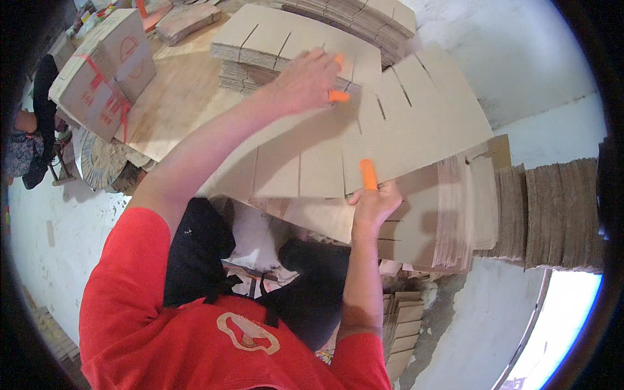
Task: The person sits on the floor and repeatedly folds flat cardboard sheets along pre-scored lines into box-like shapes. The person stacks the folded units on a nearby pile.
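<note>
My right hand point(378, 202) grips the near edge of a large slotted cardboard sheet point(429, 126), its orange-capped thumb lying on top and the fingers underneath. That sheet slants up to the right, with dark slits cut into it. My left hand point(309, 80) is at the edge of a stack of slotted cardboard pieces point(292, 27). Orange covers sit on its thumb and one finger, which are spread apart near the stack's corner. Blur hides whether they pinch a piece. Below my left forearm lies another slotted cardboard piece point(278, 168), partly shaded.
A taped carton point(105, 73) stands on the wooden table point(175, 87) at left, near a brick point(187, 23). Another cardboard stack point(360, 17) rises at the back. Bundled cardboard point(560, 214) stands at right, and more pieces point(404, 326) sit low beside my right arm.
</note>
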The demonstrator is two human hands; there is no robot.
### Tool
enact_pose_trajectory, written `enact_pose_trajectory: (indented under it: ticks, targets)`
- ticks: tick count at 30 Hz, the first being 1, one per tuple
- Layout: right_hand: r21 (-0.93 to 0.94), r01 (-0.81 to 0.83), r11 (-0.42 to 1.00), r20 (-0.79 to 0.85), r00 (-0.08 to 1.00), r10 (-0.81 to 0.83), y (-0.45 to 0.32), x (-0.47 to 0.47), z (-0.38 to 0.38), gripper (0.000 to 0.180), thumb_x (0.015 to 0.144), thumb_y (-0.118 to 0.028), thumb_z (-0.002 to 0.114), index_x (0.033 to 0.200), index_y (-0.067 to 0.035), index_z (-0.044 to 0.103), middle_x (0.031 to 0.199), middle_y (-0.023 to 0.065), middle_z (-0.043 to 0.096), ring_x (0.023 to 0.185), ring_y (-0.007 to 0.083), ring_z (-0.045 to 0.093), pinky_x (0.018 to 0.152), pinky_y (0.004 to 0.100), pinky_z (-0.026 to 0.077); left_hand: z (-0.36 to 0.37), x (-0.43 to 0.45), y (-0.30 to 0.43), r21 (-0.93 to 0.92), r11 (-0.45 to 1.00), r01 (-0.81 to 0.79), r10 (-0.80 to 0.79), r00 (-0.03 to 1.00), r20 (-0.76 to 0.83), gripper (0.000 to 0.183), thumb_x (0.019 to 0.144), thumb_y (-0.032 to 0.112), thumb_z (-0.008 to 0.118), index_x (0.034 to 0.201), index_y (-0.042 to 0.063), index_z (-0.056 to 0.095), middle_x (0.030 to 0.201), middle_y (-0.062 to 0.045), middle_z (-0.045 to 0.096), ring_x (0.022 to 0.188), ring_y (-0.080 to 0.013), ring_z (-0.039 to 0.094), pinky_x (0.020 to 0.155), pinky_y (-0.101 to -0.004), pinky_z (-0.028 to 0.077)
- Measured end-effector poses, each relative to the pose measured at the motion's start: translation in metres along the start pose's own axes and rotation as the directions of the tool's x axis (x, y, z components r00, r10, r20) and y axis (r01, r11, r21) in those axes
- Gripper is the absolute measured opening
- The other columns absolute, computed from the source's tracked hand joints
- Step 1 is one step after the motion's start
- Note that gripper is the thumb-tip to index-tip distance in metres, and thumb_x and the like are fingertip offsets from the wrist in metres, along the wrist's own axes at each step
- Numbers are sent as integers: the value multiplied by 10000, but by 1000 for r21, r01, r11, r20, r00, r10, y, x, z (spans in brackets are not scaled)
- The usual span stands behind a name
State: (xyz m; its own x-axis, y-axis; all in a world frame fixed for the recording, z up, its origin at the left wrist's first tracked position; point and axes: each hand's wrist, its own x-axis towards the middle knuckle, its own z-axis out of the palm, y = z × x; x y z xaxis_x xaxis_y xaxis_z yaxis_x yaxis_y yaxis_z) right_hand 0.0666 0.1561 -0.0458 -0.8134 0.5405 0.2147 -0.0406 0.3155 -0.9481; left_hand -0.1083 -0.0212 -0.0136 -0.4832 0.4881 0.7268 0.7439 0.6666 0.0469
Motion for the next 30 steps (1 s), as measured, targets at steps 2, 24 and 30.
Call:
enact_pose_trajectory:
  ticks: [2, 24, 30]
  targets:
    - [-27, 13, 1000, -4, 1000, -13, 5, 1, -1, 148, 817, -62, 692, 774, 63, 625, 547, 50, 540, 352, 107, 482, 329, 269, 354, 25, 9, -22, 141, 990, 22, -36, 994, 100, 465, 809, 360, 651, 1070, -18, 577, 967, -123, 607, 964, -295, 551, 843, -394, 454]
    - [34, 31, 999, -45, 999, -30, -6, 6, -8, 156, 720, 127, 418, 619, 16, 460, 415, 87, 462, 338, 155, 492, 323, 302, 402, 25, 1, -20, 187, 923, -338, 282, 921, 269, 196, 744, 72, 583, 912, -29, 597, 962, -114, 569, 917, -236, 538, 734, -312, 518]
    - [162, -53, 985, -26, 998, 58, -11, 7, -9, 105, 837, 75, 555, 746, 29, 582, 531, 54, 540, 376, 106, 516, 343, 245, 388, 18, -9, -5, 138, 876, -463, 432, 878, 207, 181, 690, 87, 587, 829, -27, 601, 870, -125, 577, 846, -226, 551, 695, -300, 516]
